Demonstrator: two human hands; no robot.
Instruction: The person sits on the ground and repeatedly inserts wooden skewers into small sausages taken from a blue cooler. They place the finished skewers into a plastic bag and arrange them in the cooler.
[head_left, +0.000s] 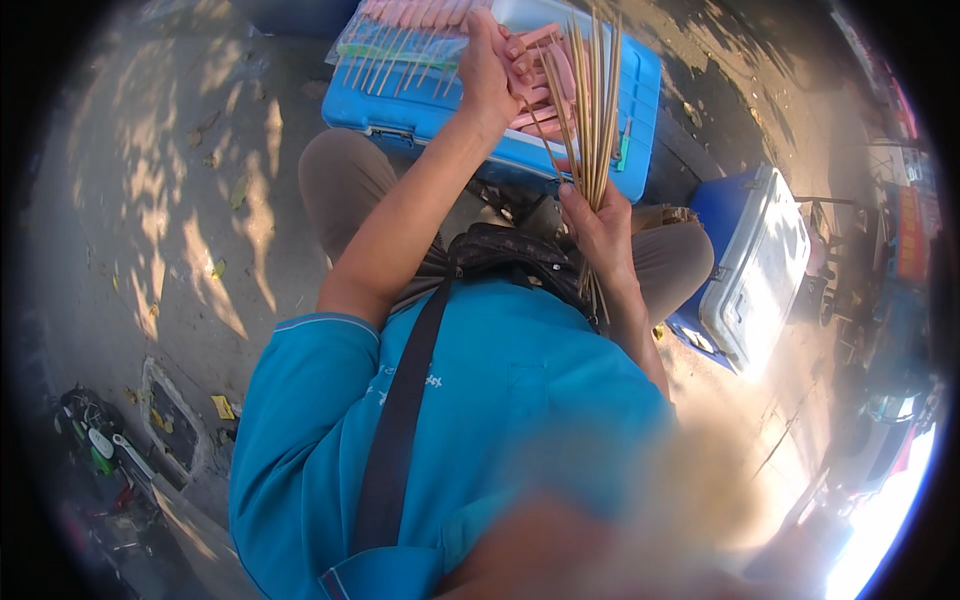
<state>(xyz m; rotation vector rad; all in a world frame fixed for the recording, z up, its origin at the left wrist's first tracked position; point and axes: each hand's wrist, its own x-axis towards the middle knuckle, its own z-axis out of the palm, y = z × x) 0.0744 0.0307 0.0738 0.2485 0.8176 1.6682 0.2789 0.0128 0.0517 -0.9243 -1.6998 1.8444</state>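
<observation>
My left hand (499, 71) is closed around a pink sausage piece (504, 56) above the blue cooler box (450, 124). My right hand (600, 225) grips a thick bundle of bamboo skewers (596, 112), their points fanned upward. One skewer (541, 139) slants from the right hand's fingers to the underside of the left hand; whether its tip is inside the sausage cannot be told. Loose pink sausage pieces (551, 120) lie heaped on the box, partly behind the skewers. To their left, skewered pink sausages (420, 13) lie in a row on a plastic bag (360, 41), sticks towards me.
A small green-handled tool (623, 150) lies on the cooler's right side. A blue box with a white lid (757, 270) stands on the pavement at right. My bent knees flank a dark waist bag (510, 251). Cluttered objects (101, 450) are at lower left.
</observation>
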